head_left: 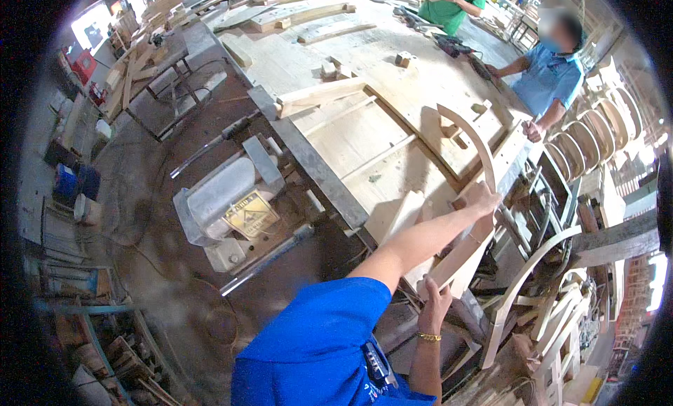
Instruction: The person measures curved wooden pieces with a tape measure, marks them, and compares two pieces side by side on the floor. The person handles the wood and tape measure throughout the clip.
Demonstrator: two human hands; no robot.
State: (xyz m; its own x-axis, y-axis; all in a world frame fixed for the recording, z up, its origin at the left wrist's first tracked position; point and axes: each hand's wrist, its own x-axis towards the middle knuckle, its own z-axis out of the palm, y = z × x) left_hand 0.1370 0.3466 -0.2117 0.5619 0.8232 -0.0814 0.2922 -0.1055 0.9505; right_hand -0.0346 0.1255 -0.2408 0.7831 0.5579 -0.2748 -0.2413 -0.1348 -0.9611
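A long curved wooden piece [479, 141] rises from the near right corner of the worktable. Its far end arcs up and leftward over the table. My left hand [481, 198] is closed around its middle, with my left arm stretched across to the right. Lower and nearer, my right hand [436, 299] grips the near end [449, 267] of what looks like the same piece; the fingers are partly hidden. Below both hands, a pale flat board [468, 267] lies at the table corner. An angled wooden frame part [326, 95] rests on the tabletop beyond.
A machine with a metal housing and yellow warning plate [252, 213] adjoins the table's left edge. Curved wooden offcuts [561, 315] pile up at right. One co-worker in blue [550, 80] stands across the table, another in green [452, 10] behind. A power tool [452, 46] lies there.
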